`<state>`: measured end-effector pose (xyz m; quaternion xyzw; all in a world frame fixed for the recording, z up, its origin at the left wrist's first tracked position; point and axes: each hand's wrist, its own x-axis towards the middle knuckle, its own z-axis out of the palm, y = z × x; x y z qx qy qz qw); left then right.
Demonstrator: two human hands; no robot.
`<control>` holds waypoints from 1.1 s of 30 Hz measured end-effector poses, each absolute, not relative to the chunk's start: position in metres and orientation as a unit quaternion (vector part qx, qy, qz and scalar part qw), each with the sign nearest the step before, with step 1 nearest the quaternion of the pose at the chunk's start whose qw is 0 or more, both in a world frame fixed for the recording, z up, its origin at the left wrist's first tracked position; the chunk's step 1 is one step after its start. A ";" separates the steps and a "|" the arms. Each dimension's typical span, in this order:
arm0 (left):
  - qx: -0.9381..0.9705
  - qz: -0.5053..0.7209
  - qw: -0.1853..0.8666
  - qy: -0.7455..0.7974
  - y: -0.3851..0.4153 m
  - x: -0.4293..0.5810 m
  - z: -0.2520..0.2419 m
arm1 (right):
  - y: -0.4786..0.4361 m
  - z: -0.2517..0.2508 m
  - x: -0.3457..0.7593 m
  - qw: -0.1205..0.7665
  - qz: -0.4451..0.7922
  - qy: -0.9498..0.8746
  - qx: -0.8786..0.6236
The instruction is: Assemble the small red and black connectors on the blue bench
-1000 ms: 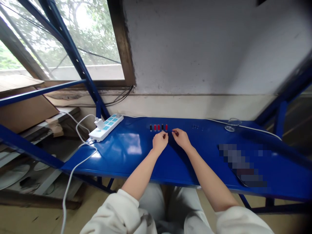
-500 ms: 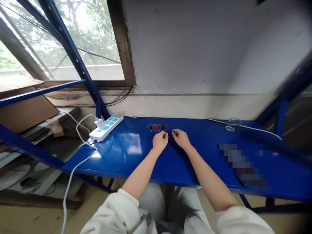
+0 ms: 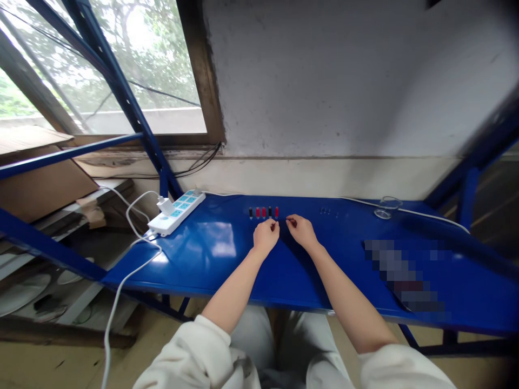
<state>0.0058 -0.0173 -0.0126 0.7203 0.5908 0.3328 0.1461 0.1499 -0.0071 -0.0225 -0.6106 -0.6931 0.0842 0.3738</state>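
Both hands are over the middle of the blue table, a short gap between them. My left hand (image 3: 265, 236) is closed in a pinch; a small dark spot shows at its fingertips, too small to name. My right hand (image 3: 302, 230) has its thumb and fingers pinched together, and I cannot make out what is in them. Just beyond my left hand stands a row of several small red and black cylindrical pieces with pale lower ends, among them a black piece (image 3: 250, 212) at the left end and a red piece (image 3: 277, 212) at the right.
A white power strip (image 3: 178, 212) with a plugged-in white adapter (image 3: 165, 205) lies on the blue table (image 3: 194, 270) at the left. Tiny clear pieces (image 3: 325, 210) lie beyond my right hand. A clear round container (image 3: 382, 214) is farther right, by a white cable (image 3: 433, 216).
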 end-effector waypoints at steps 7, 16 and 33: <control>0.746 0.262 0.065 0.609 -0.018 0.006 -0.004 | -0.010 -0.018 0.149 0.373 0.071 -0.673 -0.635; 0.794 0.125 0.048 0.593 0.001 0.021 0.002 | -0.012 -0.013 0.148 0.363 0.063 -0.682 -0.631; 0.768 0.341 0.142 0.524 0.017 0.014 0.006 | -0.011 -0.014 0.148 0.393 0.091 -0.654 -0.640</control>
